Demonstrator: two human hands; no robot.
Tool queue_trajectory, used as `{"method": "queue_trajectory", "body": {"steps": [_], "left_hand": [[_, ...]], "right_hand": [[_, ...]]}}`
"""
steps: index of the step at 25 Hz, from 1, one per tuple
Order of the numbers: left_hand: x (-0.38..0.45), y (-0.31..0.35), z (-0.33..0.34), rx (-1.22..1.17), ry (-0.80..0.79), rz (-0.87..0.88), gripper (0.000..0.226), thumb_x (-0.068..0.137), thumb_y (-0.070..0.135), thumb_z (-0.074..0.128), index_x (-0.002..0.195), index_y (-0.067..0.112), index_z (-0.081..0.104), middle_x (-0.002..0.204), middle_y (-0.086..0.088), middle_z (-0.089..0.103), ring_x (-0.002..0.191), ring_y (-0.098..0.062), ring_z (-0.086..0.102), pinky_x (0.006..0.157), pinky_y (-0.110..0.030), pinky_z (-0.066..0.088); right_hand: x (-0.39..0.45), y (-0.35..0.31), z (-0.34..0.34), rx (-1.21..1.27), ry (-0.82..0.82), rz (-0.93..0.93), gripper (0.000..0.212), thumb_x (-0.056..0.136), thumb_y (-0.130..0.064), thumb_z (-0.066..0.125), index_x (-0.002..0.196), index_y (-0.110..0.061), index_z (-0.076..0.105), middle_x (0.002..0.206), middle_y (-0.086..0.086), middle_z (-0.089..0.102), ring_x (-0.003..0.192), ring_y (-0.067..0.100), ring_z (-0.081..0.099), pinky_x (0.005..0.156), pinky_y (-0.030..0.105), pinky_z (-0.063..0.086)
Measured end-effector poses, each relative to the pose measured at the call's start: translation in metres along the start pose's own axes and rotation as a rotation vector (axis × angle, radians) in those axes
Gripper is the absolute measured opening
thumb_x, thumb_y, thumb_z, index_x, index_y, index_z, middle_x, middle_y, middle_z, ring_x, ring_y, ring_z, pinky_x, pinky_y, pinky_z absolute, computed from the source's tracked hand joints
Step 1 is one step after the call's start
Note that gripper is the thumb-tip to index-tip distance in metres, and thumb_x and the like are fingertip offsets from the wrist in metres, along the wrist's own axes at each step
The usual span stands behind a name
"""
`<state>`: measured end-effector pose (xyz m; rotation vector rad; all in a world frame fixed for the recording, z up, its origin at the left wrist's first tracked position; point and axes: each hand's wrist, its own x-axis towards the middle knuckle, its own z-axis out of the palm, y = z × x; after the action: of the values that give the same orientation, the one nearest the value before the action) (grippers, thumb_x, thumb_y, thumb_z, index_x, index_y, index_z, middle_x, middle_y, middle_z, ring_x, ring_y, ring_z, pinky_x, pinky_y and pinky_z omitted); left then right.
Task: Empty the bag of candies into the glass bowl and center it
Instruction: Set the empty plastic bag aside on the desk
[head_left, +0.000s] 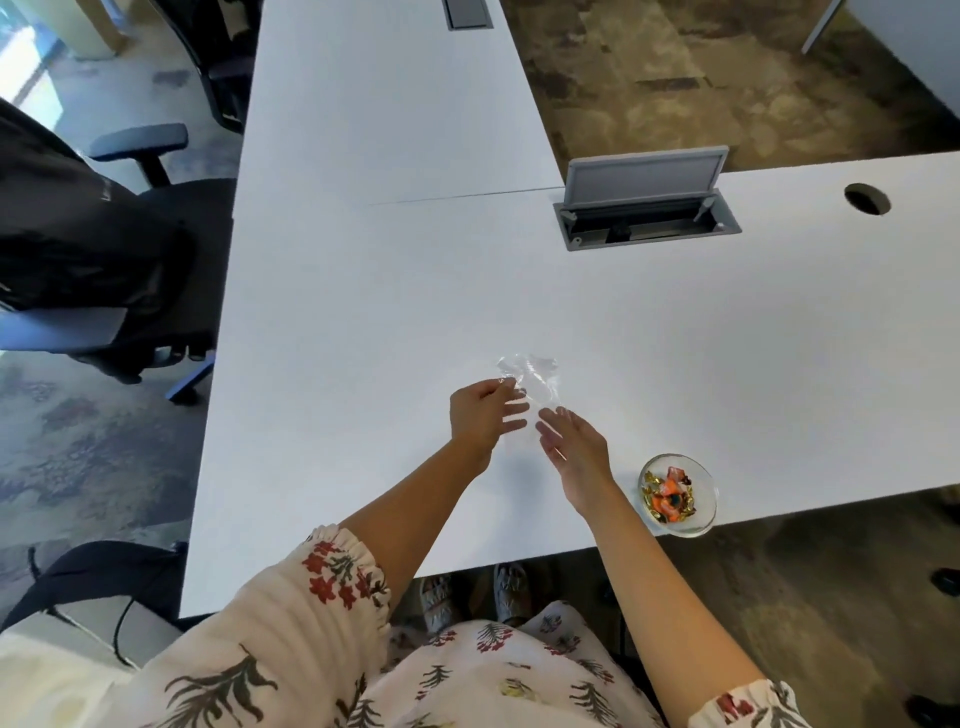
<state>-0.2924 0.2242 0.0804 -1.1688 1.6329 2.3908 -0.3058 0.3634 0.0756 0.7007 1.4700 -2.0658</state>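
Glass bowl (678, 493) with candies (670, 499) near desk (363, 291) front edge, right of both hands. Right hand (574, 447) nearer, fingers spread, empty. Left hand (480, 415) apparently pinching clear bag (527, 376).

A single wide-angle view from the person's head looks forward and steeply down over a white L-shaped desk (395, 291). The person's floral sleeves (291, 613) and feet fill the bottom edge, nearest the lens. The desk's open cable box (647, 218) lies farther off, upper right. Office chairs (119, 249) and carpet curve away at the left edge, bent by the lens
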Motion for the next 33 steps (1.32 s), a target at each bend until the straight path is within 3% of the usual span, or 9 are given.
{"method": "queue_trajectory", "body": {"steps": [3,8,15,21,27,33], "left_hand": [[0.001,0.004,-0.026,0.084,-0.017,0.022,0.025,0.096,0.02,0.069,0.11,-0.001,0.073,0.099,-0.016,0.077,0.088,-0.032,0.078,0.074,-0.043,0.066],[-0.006,0.006,-0.08,-0.043,0.125,0.005,0.021,0.098,0.018,0.065,0.112,0.003,0.072,0.098,-0.013,0.076,0.078,-0.027,0.076,0.07,-0.041,0.066],[-0.015,0.002,-0.171,-0.068,0.307,0.038,0.021,0.101,0.017,0.058,0.114,0.006,0.07,0.093,-0.011,0.072,0.074,-0.025,0.072,0.067,-0.038,0.065],[-0.024,-0.01,-0.244,-0.055,0.407,0.019,0.021,0.1,0.017,0.06,0.113,0.005,0.072,0.09,-0.01,0.071,0.067,-0.02,0.07,0.068,-0.036,0.064],[-0.034,-0.018,-0.297,0.009,0.472,0.014,0.018,0.103,0.014,0.057,0.11,0.006,0.071,0.088,-0.009,0.07,0.068,-0.02,0.066,0.068,-0.034,0.062],[-0.039,-0.037,-0.353,0.135,0.553,-0.041,0.019,0.104,0.019,0.057,0.11,0.009,0.072,0.088,-0.009,0.072,0.076,-0.024,0.067,0.079,-0.041,0.06]], "right_hand": [[0.007,0.003,0.013,-0.144,-0.048,-0.017,0.027,0.087,-0.016,0.076,0.11,-0.004,0.069,0.098,0.006,0.072,0.092,0.021,0.071,0.088,0.028,0.056],[0.01,0.027,0.05,-0.306,-0.102,-0.017,0.016,0.089,-0.013,0.072,0.101,-0.003,0.074,0.088,0.007,0.073,0.086,0.019,0.07,0.072,0.022,0.055],[0.006,0.074,0.102,-0.594,-0.21,-0.013,0.008,0.088,-0.011,0.07,0.093,-0.007,0.074,0.089,0.013,0.079,0.078,0.02,0.07,0.086,0.032,0.06],[-0.013,0.107,0.145,-0.766,-0.368,-0.026,0.011,0.085,-0.004,0.075,0.094,-0.01,0.071,0.083,0.007,0.076,0.077,0.018,0.074,0.075,0.022,0.06],[-0.026,0.146,0.177,-0.981,-0.476,-0.006,0.023,0.082,-0.008,0.075,0.104,-0.011,0.068,0.084,0.006,0.075,0.078,0.02,0.071,0.086,0.038,0.06],[-0.039,0.168,0.192,-1.083,-0.577,-0.058,0.02,0.087,-0.001,0.062,0.105,-0.008,0.07,0.101,0.01,0.075,0.085,0.02,0.07,0.089,0.041,0.059]]}}
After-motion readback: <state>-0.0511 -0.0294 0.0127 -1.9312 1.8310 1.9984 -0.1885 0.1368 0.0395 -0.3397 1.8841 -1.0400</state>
